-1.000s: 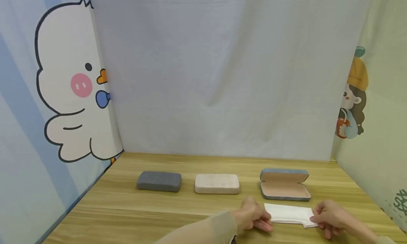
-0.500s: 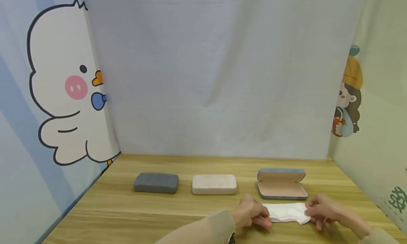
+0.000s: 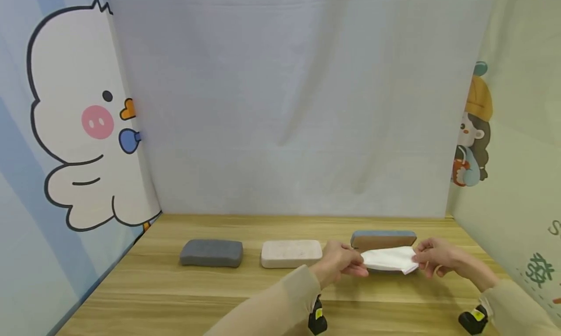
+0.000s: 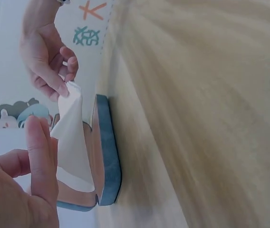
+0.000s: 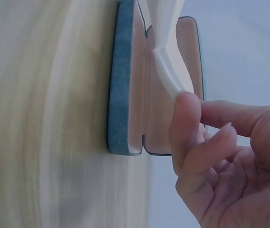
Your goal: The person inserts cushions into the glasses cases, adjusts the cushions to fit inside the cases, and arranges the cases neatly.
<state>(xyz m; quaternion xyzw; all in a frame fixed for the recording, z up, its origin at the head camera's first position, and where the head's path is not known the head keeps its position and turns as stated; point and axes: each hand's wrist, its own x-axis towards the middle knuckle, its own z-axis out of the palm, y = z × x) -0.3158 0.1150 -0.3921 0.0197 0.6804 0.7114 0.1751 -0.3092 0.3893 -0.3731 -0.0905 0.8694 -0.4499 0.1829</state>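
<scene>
A folded white cloth (image 3: 387,259) is held up by its two ends, stretched between my hands over an open blue-grey glasses case (image 3: 382,240) with a pinkish lining. My left hand (image 3: 338,264) pinches the cloth's left end. At the other end, my right hand (image 3: 439,257) pinches a corner between thumb and finger. In the right wrist view the cloth (image 5: 170,57) hangs clear of the case's near wall (image 5: 120,95). The left wrist view has the cloth (image 4: 73,147) sagging in front of the open case (image 4: 107,152). From the head, the cloth covers most of the lower half.
To the left on the wooden table (image 3: 210,292) stand a closed cream glasses case (image 3: 291,253) and, further left, a closed dark grey one (image 3: 211,253). A pale curtain (image 3: 280,107) hangs behind the table, with printed cloth walls on both sides.
Both hands have lifted the white cloth off the table and carried it forward, from in front of the open case to above it. The cases stay put while the head view shifts slightly.
</scene>
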